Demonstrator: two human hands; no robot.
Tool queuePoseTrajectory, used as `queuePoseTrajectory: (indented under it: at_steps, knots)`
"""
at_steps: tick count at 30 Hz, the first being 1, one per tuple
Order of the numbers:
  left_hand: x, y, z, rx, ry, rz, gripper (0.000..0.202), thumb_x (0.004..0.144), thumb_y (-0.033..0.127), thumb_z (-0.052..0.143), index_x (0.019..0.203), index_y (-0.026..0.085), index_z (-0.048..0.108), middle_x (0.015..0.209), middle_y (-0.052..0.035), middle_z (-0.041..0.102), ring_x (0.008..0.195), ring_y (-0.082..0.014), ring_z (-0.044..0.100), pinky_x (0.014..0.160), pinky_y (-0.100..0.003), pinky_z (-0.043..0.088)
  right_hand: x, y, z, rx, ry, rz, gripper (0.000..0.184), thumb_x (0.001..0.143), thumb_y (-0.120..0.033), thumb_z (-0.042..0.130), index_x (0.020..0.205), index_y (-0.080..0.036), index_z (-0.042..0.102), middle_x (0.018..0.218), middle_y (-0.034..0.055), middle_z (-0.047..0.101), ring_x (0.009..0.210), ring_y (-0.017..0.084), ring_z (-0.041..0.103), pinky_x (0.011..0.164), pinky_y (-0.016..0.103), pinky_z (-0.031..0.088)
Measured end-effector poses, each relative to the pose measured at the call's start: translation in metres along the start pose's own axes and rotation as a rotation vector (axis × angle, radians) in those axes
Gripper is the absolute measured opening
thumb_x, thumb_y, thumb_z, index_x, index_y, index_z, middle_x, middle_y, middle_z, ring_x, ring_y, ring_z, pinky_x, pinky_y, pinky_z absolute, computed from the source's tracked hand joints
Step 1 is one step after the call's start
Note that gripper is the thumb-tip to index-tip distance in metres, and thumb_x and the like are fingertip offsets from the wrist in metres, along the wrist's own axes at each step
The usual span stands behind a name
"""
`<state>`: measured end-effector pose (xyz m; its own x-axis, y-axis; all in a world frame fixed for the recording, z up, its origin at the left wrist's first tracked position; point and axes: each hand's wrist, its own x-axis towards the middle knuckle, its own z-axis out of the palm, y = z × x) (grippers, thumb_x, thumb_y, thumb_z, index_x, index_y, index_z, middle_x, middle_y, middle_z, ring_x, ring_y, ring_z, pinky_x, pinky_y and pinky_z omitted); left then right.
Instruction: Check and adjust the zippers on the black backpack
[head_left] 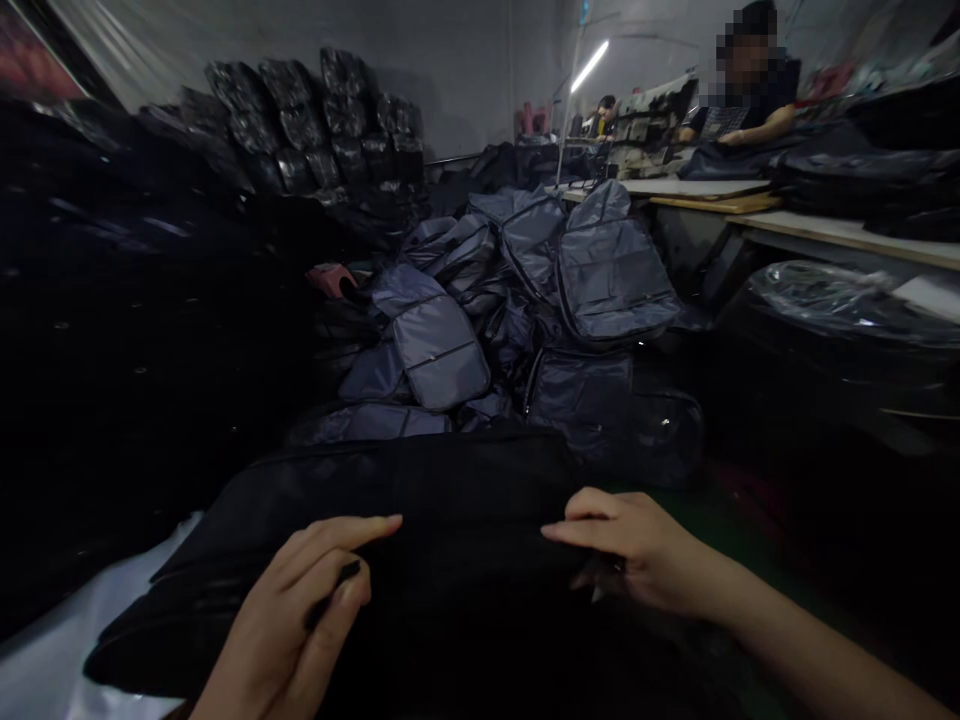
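A black fabric bag [480, 480] lies in front of me, its lower part lost in darkness. My left hand [307, 590] is at its left portion, index finger stretched along the cloth. Its thumb and other fingers close on a fold of black material. On the right side, my right hand [637, 545] points its index finger across the bag, the other fingers curled. Under those curled fingers is a small dark item with a pale glint, too dim to name.
Dark unfinished backpacks [442, 350] lie heaped ahead. Plastic-wrapped bundles [300, 120] are stacked at the back left. A dark pile [135, 330] rises at left, above a plastic sheet [97, 620]. Worktables [847, 230] stand at right, where a person [780, 100] handles cloth.
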<state>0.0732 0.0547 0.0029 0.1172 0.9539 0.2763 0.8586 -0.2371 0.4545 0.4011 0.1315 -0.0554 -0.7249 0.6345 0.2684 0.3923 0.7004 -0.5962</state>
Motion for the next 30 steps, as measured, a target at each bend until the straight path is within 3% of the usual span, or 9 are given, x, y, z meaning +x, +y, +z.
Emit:
queuePoseTrajectory:
  at_steps: [2, 5, 9, 22, 30]
  knots:
    - [0.003, 0.001, 0.003, -0.028, -0.134, -0.08, 0.024, 0.089, 0.036, 0.041, 0.099, 0.027, 0.061, 0.103, -0.0021, 0.065, 0.09, -0.0187, 0.061, 0.072, -0.025, 0.05, -0.001, -0.003, 0.004, -0.029, -0.064, -0.014, 0.039, 0.081, -0.023, 0.06, 0.119, -0.029, 0.059, 0.092, 0.0015, 0.062, 0.076, 0.012, 0.058, 0.067, 0.023, 0.042]
    - [0.006, 0.003, 0.013, -0.122, -0.322, -0.201, 0.031, 0.09, 0.038, 0.037, 0.08, 0.025, 0.063, 0.08, 0.0003, 0.067, 0.074, -0.0157, 0.063, 0.065, -0.022, 0.05, -0.008, -0.004, 0.012, -0.052, -0.124, 0.02, 0.036, 0.079, -0.019, 0.058, 0.113, -0.03, 0.063, 0.081, -0.0004, 0.06, 0.069, 0.011, 0.056, 0.062, 0.023, 0.039]
    - [0.004, 0.006, 0.029, -0.223, -0.447, -0.323, 0.036, 0.091, 0.041, 0.035, 0.069, 0.023, 0.058, 0.076, 0.0019, 0.065, 0.071, -0.0135, 0.061, 0.066, -0.021, 0.047, -0.019, 0.0, 0.023, -0.044, -0.141, 0.091, 0.031, 0.078, -0.018, 0.057, 0.105, -0.03, 0.067, 0.076, -0.0011, 0.057, 0.063, 0.01, 0.053, 0.059, 0.022, 0.038]
    - [0.004, 0.007, 0.04, -0.179, -0.464, -0.312, 0.035, 0.091, 0.042, 0.035, 0.072, 0.023, 0.056, 0.078, 0.0009, 0.064, 0.073, -0.0142, 0.061, 0.067, -0.022, 0.045, -0.032, 0.004, 0.035, -0.006, -0.045, 0.184, 0.034, 0.081, -0.017, 0.056, 0.112, -0.027, 0.062, 0.089, 0.0028, 0.062, 0.074, 0.013, 0.059, 0.066, 0.023, 0.045]
    - [0.011, 0.015, 0.032, -0.088, -0.52, -0.268, 0.032, 0.09, 0.045, 0.037, 0.077, 0.025, 0.059, 0.078, 0.0022, 0.064, 0.07, -0.0137, 0.061, 0.063, -0.021, 0.045, -0.038, 0.003, 0.035, 0.043, -0.009, 0.144, 0.032, 0.079, -0.018, 0.056, 0.109, -0.027, 0.063, 0.088, 0.0029, 0.063, 0.073, 0.014, 0.059, 0.065, 0.024, 0.044]
